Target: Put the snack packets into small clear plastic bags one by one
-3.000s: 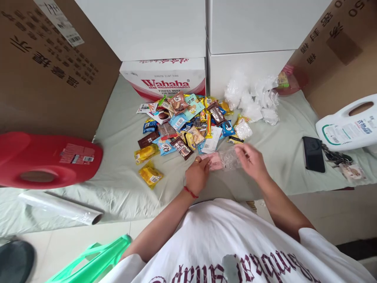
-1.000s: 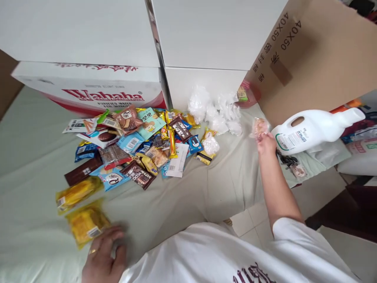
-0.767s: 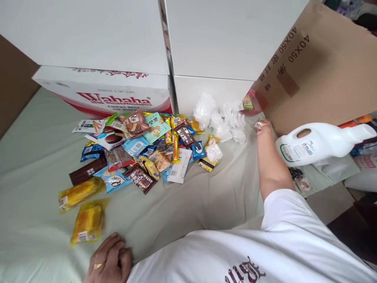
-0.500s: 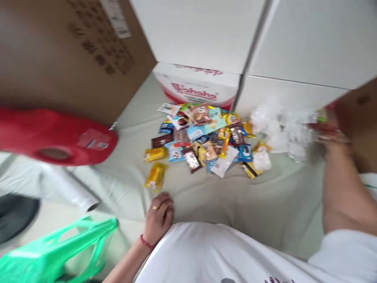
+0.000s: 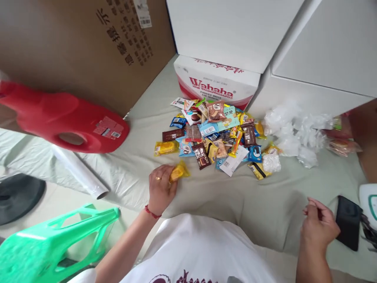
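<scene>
Packet clasped in the left grip looks light, slick, crushable, best pinched by its edge; right grip seems released.

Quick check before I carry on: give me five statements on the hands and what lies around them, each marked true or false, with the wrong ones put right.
1. The left hand holds a yellow packet. True.
2. The right hand holds the phone. False: the phone lies on the cloth, beside that hand.
3. The red-and-white box is behind the snack pile. True.
4. The crumpled clear plastic is left of the snack pile. False: it is to the right in the view.
5. The ring is on the right hand. False: it is on the left.
</scene>
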The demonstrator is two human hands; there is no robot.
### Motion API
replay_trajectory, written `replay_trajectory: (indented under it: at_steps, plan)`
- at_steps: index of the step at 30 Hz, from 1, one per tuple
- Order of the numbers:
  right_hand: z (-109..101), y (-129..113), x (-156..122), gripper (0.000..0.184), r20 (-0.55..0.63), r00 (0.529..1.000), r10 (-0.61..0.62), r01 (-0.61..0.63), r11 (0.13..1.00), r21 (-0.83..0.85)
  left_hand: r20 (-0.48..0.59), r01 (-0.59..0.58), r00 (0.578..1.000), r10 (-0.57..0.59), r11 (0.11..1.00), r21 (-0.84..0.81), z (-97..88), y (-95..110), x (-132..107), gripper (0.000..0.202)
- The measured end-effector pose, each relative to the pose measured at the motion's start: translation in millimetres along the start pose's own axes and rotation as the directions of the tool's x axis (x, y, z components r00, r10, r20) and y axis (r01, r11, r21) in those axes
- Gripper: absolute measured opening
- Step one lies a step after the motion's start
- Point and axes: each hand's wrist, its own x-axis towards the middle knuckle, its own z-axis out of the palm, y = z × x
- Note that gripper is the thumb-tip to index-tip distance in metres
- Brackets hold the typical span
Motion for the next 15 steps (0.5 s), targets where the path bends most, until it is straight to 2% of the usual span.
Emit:
replay_trajectory:
  at_steps: [1,3,6,8,12,15]
  plan:
    - [-2,0,-4,0.033,-0.042,0.999,0.012,-0.012,1.000,0.011,0.000,-0.045,0.999,0.045,0.999,-0.005,-0.7,-2,6,0.036]
    - [-4,-5,-2,0.033,-0.072,0.996,0.050,-0.046,0.997,0.062,0.028,-0.049,0.998,0.048,0.999,0.011,0.0,-7,24,0.042]
    - [1,-20,15,0.041,0.019,0.994,0.106,-0.108,0.985,0.137,0.056,0.007,0.998,-0.010,0.999,0.040,2.6,-7,51,0.069]
    - [7,-32,29,0.044,0.071,0.994,0.088,-0.095,0.990,0.109,-0.031,-0.030,0.999,0.031,0.999,0.030,-1.4,2,57,0.074]
    - [32,-56,43,0.039,0.184,0.980,-0.070,0.072,0.997,0.000,-0.288,-0.111,0.953,0.097,0.993,-0.031,-22.8,25,31,0.048]
    - [67,-68,42,0.044,0.347,0.931,-0.115,0.136,0.990,-0.036,-0.299,-0.109,0.952,0.070,0.987,-0.117,-32.5,36,3,0.024]
